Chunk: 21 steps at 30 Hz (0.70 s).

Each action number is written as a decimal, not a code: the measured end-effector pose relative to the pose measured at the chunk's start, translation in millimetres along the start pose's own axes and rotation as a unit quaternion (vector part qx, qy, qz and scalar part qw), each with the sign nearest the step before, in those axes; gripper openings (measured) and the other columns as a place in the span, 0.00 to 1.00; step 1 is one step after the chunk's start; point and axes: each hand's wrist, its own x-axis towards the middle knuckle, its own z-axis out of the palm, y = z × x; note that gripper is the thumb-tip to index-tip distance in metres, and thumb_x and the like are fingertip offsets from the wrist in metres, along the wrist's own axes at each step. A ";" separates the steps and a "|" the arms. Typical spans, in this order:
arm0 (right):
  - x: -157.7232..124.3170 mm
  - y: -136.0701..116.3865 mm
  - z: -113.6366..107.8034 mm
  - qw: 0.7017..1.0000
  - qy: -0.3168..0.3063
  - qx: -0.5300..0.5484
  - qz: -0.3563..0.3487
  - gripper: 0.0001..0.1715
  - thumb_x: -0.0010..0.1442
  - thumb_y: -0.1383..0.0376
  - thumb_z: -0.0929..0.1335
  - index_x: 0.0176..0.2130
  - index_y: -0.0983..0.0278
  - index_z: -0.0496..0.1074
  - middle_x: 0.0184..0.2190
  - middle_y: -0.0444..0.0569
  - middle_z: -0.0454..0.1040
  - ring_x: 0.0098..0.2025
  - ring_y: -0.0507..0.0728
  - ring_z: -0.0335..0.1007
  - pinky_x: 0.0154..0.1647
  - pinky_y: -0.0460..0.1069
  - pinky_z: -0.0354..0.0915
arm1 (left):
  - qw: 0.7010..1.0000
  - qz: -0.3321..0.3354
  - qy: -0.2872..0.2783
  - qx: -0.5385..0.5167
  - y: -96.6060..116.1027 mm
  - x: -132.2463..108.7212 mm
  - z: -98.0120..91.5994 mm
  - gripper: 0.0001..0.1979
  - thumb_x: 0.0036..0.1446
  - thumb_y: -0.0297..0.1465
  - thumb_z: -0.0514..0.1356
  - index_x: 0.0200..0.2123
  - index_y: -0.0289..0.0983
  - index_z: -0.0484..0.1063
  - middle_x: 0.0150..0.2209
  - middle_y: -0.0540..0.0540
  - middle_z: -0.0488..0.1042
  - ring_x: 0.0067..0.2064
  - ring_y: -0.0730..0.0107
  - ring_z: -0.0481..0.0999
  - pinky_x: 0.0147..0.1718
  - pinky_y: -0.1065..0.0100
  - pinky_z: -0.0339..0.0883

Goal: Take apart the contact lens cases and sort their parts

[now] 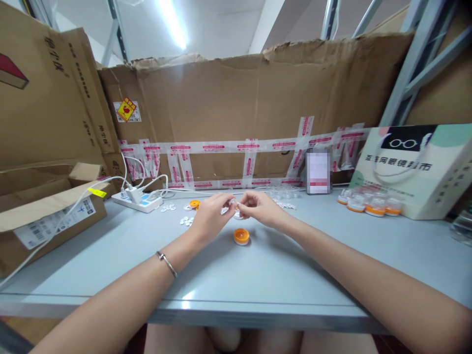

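Both hands meet over the middle of the table, fingertips almost touching. My left hand [214, 214] is closed in a pinch on a small clear plastic piece [233, 202]. Opposite it, my right hand [258, 206] pinches at the same spot; its fingertips cover whatever they hold, which is too small to name. Just below the hands stands a round orange and white cap [242, 237], its hollow side up. Behind the left hand lies another orange piece [194, 203], partly hidden. Small white discs [187, 221] are scattered left of that hand.
A power strip [138, 200] with cables and an open cardboard box [51, 221] are at the left. Clear pieces [283, 191] lie behind my right hand. A phone [318, 172] leans on the cardboard. Several orange-based clear containers [368, 202] stand beside a paper bag [416, 172].
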 end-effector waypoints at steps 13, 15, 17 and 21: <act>1.3 -4.6 -11.5 0.993 0.017 -0.106 0.048 0.08 0.45 0.68 0.65 0.21 0.64 0.59 0.15 0.42 0.68 0.19 0.48 0.65 0.19 0.41 0.59 | 0.999 -0.008 0.039 0.027 -1.5 5.4 -4.3 0.02 0.48 0.25 0.54 0.29 0.36 0.65 0.26 0.50 0.69 0.28 0.75 0.68 0.29 0.72 0.62; 2.9 -0.1 -22.0 0.986 0.054 -0.137 0.078 0.08 0.45 0.68 0.65 0.20 0.64 0.59 0.15 0.43 0.69 0.19 0.49 0.65 0.19 0.42 0.59 | 0.994 -0.042 0.093 0.040 -10.7 7.4 -12.8 0.02 0.47 0.24 0.54 0.27 0.35 0.63 0.24 0.51 0.66 0.26 0.75 0.66 0.27 0.73 0.61; 6.0 5.6 -35.8 0.980 0.104 -0.140 0.095 0.07 0.45 0.68 0.65 0.21 0.64 0.60 0.16 0.45 0.70 0.20 0.49 0.65 0.20 0.42 0.59 | 0.990 -0.073 0.112 0.039 -19.2 8.8 -20.0 0.01 0.47 0.25 0.54 0.26 0.36 0.62 0.24 0.52 0.66 0.25 0.76 0.65 0.27 0.73 0.61; 13.2 17.2 -61.7 0.971 0.180 -0.145 0.061 0.05 0.48 0.65 0.65 0.26 0.66 0.66 0.21 0.48 0.72 0.23 0.50 0.67 0.24 0.43 0.62 | 0.998 -0.043 0.049 0.015 -22.6 9.6 -21.5 0.02 0.52 0.26 0.52 0.29 0.35 0.64 0.28 0.50 0.67 0.27 0.76 0.66 0.29 0.72 0.62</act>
